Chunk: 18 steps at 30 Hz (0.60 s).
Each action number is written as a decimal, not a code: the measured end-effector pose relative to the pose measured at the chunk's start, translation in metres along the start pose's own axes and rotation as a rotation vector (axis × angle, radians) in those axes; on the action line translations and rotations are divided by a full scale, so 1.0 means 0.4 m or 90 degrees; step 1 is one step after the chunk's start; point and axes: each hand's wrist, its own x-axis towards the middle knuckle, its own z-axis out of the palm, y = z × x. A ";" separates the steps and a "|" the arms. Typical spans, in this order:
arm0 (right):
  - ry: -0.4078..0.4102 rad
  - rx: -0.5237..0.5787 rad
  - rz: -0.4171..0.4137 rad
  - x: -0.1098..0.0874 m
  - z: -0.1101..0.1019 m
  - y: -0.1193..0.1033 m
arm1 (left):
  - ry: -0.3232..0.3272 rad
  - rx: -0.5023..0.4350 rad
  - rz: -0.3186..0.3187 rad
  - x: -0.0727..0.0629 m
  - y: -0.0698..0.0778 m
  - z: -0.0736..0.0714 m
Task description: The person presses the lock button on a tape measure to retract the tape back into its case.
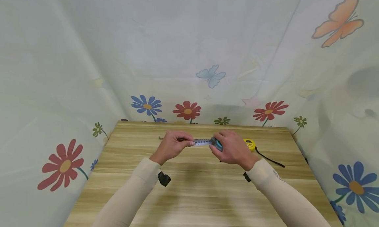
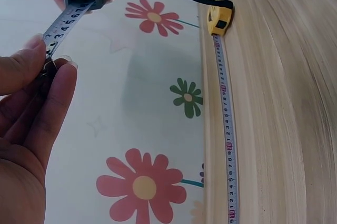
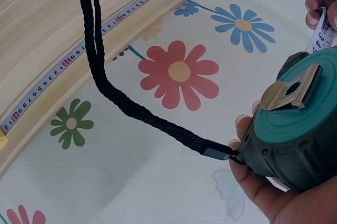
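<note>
Behind the table (image 1: 195,200) and along both its sides, a pale sheet (image 1: 165,39) printed with flowers and butterflies is hung, so the far, left and right edges are closely bordered by cloth. The broadest stretch of the table's wood grain is seen on its near side, spanned by two light sleeves, the left (image 1: 130,194) and the right (image 1: 290,197).

Over the table's far half both hands are held up, near each other. By the right hand (image 1: 234,148), curled firmly round the case, a teal-and-grey tape measure (image 3: 300,113) is gripped. By the left hand (image 1: 174,145), the end of its short pulled-out blade (image 1: 202,142) is pinched between thumb and fingers; the rest of that blade is housed in the case.

On the far right part of the table a yellow tape measure (image 1: 250,144) is laid, partly hidden behind the right hand in the head view. Its long numbered blade (image 2: 227,129) is stretched leftward along the table's far edge. From its case a black strap (image 1: 269,158) is trailed toward the table's right edge. Above the table a looped black cord (image 3: 142,113) is hung from the teal-and-grey case.
</note>
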 end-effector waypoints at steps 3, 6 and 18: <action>-0.001 0.002 0.003 -0.001 -0.002 0.000 | -0.001 -0.002 0.000 0.004 0.004 0.003; 0.001 0.000 0.002 -0.003 -0.001 0.001 | -0.004 -0.001 -0.002 0.005 0.007 0.007; 0.017 0.003 -0.002 -0.011 -0.008 0.009 | -0.007 0.006 -0.017 0.010 0.020 0.014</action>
